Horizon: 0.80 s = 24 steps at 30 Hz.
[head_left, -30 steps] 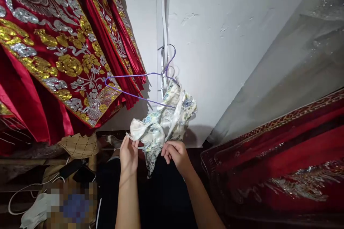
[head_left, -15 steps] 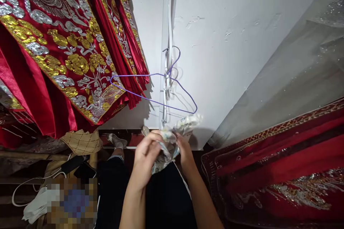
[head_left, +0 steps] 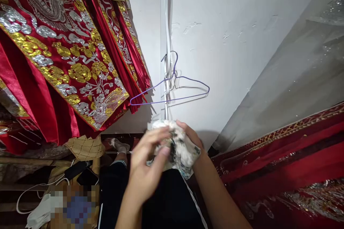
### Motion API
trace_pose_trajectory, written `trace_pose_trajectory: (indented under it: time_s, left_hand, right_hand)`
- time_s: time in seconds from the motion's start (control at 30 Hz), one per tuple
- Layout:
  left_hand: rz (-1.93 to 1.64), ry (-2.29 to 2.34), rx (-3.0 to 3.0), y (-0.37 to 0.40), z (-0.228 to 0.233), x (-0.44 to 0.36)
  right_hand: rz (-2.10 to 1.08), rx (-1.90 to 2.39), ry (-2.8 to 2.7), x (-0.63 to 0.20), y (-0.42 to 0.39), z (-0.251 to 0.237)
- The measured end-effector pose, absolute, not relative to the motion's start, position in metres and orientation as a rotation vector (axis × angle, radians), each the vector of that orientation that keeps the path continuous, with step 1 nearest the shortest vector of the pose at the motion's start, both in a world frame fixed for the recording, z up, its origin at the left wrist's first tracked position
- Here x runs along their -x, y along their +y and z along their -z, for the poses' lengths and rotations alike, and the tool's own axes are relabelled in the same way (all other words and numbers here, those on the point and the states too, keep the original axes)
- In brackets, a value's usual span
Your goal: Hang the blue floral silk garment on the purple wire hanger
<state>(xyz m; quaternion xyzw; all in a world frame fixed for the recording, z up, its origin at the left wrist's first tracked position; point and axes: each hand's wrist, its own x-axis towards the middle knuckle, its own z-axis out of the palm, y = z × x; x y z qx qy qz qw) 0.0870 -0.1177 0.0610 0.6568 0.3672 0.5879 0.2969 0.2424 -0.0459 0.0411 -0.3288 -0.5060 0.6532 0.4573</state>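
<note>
A bunched white cloth with a dark and bluish print [head_left: 185, 152] is between my hands, low in the middle of the view. My left hand [head_left: 147, 164] has its fingers and thumb curled on the cloth's left side, a little blurred. From the right, my right hand [head_left: 192, 136] grips the same cloth, with part of its fingers hidden behind the folds. A thin white cord [head_left: 195, 200] trails down below the cloth over my dark clothing. Just above, an unloaded purple wire hanger [head_left: 172, 99] hangs from a looped white strap [head_left: 167, 28] against the wall.
Red garments with gold and silver embroidery [head_left: 80, 71] hang at the left. At the right are a translucent cover [head_left: 258, 114] and more red fabric [head_left: 282, 171]. A phone [head_left: 87, 177], a dark case [head_left: 76, 169] and a white cable [head_left: 20, 200] lie at the lower left.
The cloth has been turned and bunched up, showing more of its white side. My right hand has shifted right. The purple hanger has swung, its right end rising and left end dropping.
</note>
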Motion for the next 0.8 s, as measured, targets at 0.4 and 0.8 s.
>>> trace_pose_trajectory:
  time_s: [0.4,0.8]
  left_hand:
    - [-0.525,0.965,-1.976,-0.057,-0.018,-0.008]
    - [-0.629,1.147,-2.043,-0.061,-0.055,0.033]
  right_hand:
    - [-1.443,0.830,-1.989,-0.297,-0.044,-0.116]
    - [-0.760,1.156,-1.704,-0.298,0.090,-0.023]
